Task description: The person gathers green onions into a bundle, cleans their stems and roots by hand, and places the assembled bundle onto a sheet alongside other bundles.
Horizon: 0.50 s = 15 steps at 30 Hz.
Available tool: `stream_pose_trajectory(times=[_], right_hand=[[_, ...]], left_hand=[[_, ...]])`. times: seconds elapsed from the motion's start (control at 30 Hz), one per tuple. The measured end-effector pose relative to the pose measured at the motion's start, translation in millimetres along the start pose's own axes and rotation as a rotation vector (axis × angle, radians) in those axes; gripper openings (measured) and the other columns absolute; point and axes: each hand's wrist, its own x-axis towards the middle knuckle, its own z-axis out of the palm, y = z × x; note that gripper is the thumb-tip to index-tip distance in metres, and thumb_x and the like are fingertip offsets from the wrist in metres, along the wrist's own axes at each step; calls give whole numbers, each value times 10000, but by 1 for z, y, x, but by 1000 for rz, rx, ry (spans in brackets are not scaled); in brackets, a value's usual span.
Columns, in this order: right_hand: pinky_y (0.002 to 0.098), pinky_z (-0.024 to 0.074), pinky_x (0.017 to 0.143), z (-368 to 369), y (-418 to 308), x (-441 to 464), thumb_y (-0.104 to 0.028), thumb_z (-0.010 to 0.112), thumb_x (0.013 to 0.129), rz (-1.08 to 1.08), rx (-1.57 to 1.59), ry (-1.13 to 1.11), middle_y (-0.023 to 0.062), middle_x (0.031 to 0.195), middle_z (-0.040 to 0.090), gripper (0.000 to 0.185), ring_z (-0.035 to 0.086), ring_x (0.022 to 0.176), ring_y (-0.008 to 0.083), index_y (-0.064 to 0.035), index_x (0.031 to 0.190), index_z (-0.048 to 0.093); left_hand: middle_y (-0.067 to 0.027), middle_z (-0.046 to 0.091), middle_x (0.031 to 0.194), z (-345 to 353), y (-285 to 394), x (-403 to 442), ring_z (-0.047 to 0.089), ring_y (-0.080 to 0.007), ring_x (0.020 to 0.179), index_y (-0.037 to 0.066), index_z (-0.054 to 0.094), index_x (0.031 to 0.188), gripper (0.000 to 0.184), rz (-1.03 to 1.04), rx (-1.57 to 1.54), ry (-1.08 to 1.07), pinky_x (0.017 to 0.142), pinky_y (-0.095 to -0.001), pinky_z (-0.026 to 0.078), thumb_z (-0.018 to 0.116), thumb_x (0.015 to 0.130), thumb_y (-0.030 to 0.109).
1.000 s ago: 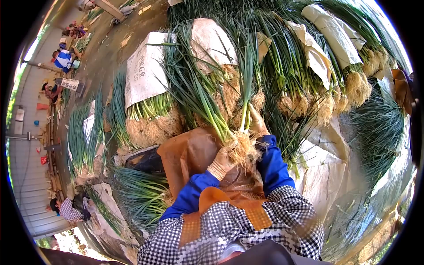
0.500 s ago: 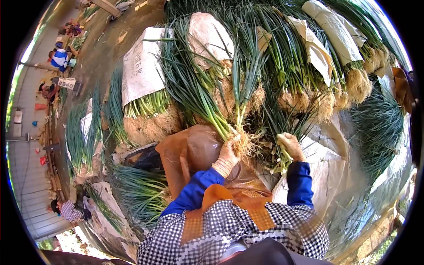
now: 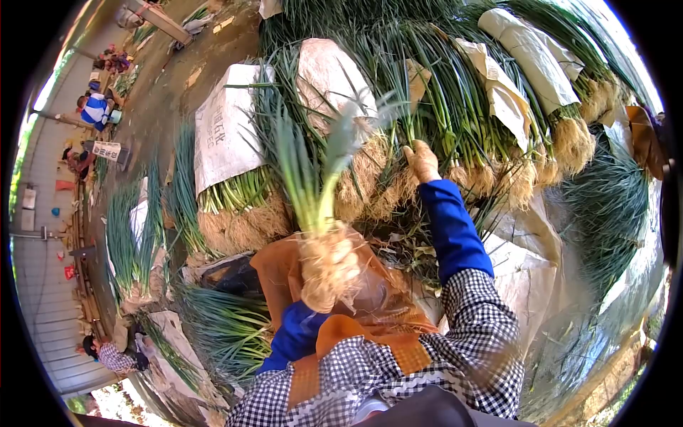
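Note:
My left hand (image 3: pixel 333 265), blurred by motion, is wrapped around a small bunch of green onions (image 3: pixel 319 199) just above the brown apron over my lap. Their pale roots hang around the fingers and the green leaves point away from me. My right hand (image 3: pixel 422 162) is stretched forward to the row of green onions (image 3: pixel 452 107). Its fingers are closed at the lower stalks there, partly hidden by the hand itself. Below the right forearm lie loose trimmed leaves and scraps (image 3: pixel 409 249).
Root-ended bundles lie ahead, some under white sacks (image 3: pixel 231 132). More green onions (image 3: pixel 220 313) lie at my left, another heap (image 3: pixel 612 192) at the far right. Pale sheeting (image 3: pixel 526 263) covers ground on the right. Other people (image 3: pixel 96 110) sit at the far left.
My left hand has drawn the green onions back and left, toward my body. My right hand has let go of the leafy scrap and reached forward to the row.

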Motion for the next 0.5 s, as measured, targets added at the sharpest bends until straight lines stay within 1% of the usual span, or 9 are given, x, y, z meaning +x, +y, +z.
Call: stream_pose_trajectory(times=[0.03,0.1,0.17,0.23,0.3,0.33,0.4,0.47,0.5], right_hand=[[374,468,810,-12,-9,11,-345,661,760,33,-380,10,161,1049,591,434,567,973,309,-36,1053,574],[391,479,777,-20,-24,19,-405,656,729,75,-717,-97,116,1028,592,426,576,970,283,-70,989,618],[380,492,746,-16,-23,22,-394,666,711,-12,-835,-59,100,908,633,351,611,877,281,-65,832,669],[378,495,702,-23,-15,16,-327,640,733,-80,-502,-192,129,823,640,299,620,811,285,-35,793,660],[307,462,663,-56,-45,-35,-255,604,770,126,231,-420,123,770,622,275,584,726,201,-10,887,648],[265,438,650,-54,-23,-51,-236,585,813,-51,368,-500,70,769,617,275,544,700,142,10,926,632],[238,423,634,-68,-50,-99,-211,533,874,289,675,-497,12,767,611,225,529,670,99,-9,883,631],[219,413,621,-66,-49,-131,-224,527,886,308,793,-524,8,736,601,224,520,649,77,-24,900,629],[212,409,616,-66,-55,-145,-224,525,890,357,863,-545,3,726,596,223,517,646,73,-27,908,628]], left_hand=[[-12,452,778,5,8,-1,439,-138,673,60,462,1057,294,48,2,-93,567,-244,386,580,801,143],[-11,457,809,19,18,-1,445,-137,695,68,444,1102,352,144,8,-280,569,-242,384,589,787,129],[-8,450,774,35,16,12,449,-141,652,61,464,1107,357,274,182,47,552,-253,399,586,774,102],[-20,495,820,-42,30,29,495,-128,657,37,500,1102,343,295,423,65,531,-245,435,576,768,50],[-12,523,760,-5,1,40,492,-100,584,42,514,1065,286,146,242,537,486,-231,427,576,785,49],[1,521,705,-25,-11,43,476,-91,532,50,525,1034,247,93,248,402,472,-227,426,577,793,50],[-38,557,844,-82,-31,47,537,-115,681,53,524,1065,279,-42,247,318,567,-249,476,580,792,40],[-76,593,984,-115,-51,51,599,-140,830,56,524,1096,312,-124,265,283,662,-272,526,584,790,30],[-62,601,955,-117,-65,51,599,-142,819,69,549,1055,278,-55,403,437,672,-275,525,594,784,24]])
